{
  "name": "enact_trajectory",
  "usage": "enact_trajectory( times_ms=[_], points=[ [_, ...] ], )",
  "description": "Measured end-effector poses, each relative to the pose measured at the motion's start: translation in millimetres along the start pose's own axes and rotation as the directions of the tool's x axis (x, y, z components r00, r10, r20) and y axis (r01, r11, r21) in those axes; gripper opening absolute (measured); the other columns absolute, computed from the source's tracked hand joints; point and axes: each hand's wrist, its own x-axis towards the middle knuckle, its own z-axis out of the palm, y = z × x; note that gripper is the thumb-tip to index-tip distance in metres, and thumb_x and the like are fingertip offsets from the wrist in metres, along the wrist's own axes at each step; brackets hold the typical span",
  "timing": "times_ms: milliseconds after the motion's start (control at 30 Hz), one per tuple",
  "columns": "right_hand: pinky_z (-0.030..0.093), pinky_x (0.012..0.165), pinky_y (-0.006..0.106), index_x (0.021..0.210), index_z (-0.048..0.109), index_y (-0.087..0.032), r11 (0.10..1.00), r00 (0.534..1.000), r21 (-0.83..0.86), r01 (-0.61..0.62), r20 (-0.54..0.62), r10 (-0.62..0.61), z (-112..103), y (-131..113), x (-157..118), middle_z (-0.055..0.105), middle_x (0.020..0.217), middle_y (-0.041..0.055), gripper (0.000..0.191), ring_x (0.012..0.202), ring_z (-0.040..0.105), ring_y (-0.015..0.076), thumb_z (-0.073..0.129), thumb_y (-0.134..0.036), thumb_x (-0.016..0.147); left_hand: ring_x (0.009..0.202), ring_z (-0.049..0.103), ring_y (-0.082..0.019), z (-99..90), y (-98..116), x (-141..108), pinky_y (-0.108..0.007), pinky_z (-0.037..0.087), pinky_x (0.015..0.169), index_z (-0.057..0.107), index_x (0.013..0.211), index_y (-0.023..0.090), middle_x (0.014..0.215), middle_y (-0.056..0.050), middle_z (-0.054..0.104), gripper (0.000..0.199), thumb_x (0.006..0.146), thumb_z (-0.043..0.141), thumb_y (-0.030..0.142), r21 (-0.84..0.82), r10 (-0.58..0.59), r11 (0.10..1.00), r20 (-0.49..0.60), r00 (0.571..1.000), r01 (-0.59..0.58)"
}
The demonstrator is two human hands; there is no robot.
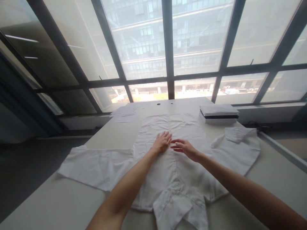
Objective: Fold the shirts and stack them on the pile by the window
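Observation:
A white long-sleeved garment with a hood or large collar (175, 204) at the near end lies spread on the table, its body (153, 169) running away from me. One sleeve (96, 163) stretches out to the left; the other (237, 150) lies to the right with its end folded back. My left hand (163, 141) rests flat on the middle of the garment, fingers extended. Just right of it, my right hand (184, 147) hovers at or slightly above the cloth with its fingers apart, holding nothing. Wrinkles run along the garment's centre line.
The white table (96, 198) reaches to the windows. At the back right sits a folded stack of white and dark cloth (218, 114). Several paper sheets (124, 112) lie at the back left. A grey rail (283, 151) runs past the table's right side.

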Motion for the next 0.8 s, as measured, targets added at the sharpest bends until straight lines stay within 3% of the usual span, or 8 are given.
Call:
enact_trajectory(
  times_ms=[67,133,267,433,633,800],
  points=[
    [0.042,0.110,0.053,0.103,0.076,-0.022,0.948,0.988,-0.283,0.145,-0.015,-0.156,-14,-9,-4,0.072,0.118,0.0092,0.022,0.115,0.064,0.0287,0.070,-0.025,0.083,0.153,0.022,-0.029,-8.6,1,-3,-0.060,0.009,0.121,0.048,0.147,0.030,0.163,-0.007,0.035,0.045,0.103,0.041,0.038,-0.043,-0.012,0.999,-0.038,0.999,0.011],
    [0.032,0.118,0.054,0.103,0.077,-0.024,0.829,0.952,-0.514,0.220,-0.072,-0.298,-33,-13,-10,0.070,0.122,0.0090,0.023,0.126,0.056,0.0296,0.069,-0.024,0.081,0.153,0.022,-0.030,-19.4,-1,-12,-0.061,0.007,0.121,0.054,0.142,0.031,0.161,-0.007,0.037,0.043,0.101,0.048,0.036,-0.109,-0.015,0.994,-0.087,0.996,0.005],
    [0.023,0.122,0.054,0.117,0.071,-0.022,0.593,0.923,-0.790,0.156,-0.098,-0.372,-71,-6,-24,0.060,0.138,0.0123,0.034,0.136,0.046,0.0306,0.063,-0.032,0.086,0.151,0.026,-0.032,-36.3,-10,-49,-0.063,0.005,0.120,0.061,0.135,0.030,0.158,-0.008,0.043,0.038,0.098,0.053,0.032,-0.192,-0.008,0.981,-0.112,0.994,-0.013],
    [0.015,0.123,0.056,0.132,0.064,-0.022,0.477,0.957,-0.875,0.075,-0.071,-0.280,-93,10,-41,0.047,0.154,0.0121,0.050,0.148,0.030,0.0333,0.063,-0.045,0.087,0.153,0.022,-0.032,-34.8,-24,-98,-0.062,0.002,0.121,0.056,0.142,0.033,0.160,-0.007,0.039,0.045,0.099,0.052,0.044,-0.071,0.012,0.997,-0.011,1.000,-0.013],
    [0.012,0.122,0.058,0.145,0.054,-0.019,0.248,0.984,-0.968,0.036,-0.009,-0.176,-93,18,-54,0.033,0.162,0.0154,0.055,0.153,0.021,0.0339,0.050,-0.044,0.096,0.154,0.019,-0.032,-28.0,-24,-118,-0.059,0.006,0.122,0.048,0.150,0.029,0.163,-0.010,0.033,0.052,0.100,0.046,0.046,0.019,0.009,1.000,0.008,1.000,-0.009],
    [0.012,0.122,0.058,0.147,0.052,-0.021,0.208,0.982,-0.976,0.057,0.018,-0.186,-84,27,-86,0.032,0.162,0.0144,0.055,0.153,0.021,0.0333,0.047,-0.043,0.097,0.155,0.014,-0.029,-26.1,-10,-152,-0.056,0.004,0.123,0.041,0.154,0.033,0.166,-0.005,0.027,0.055,0.102,0.041,0.050,0.058,-0.029,0.998,0.063,0.998,0.026]
  ],
)
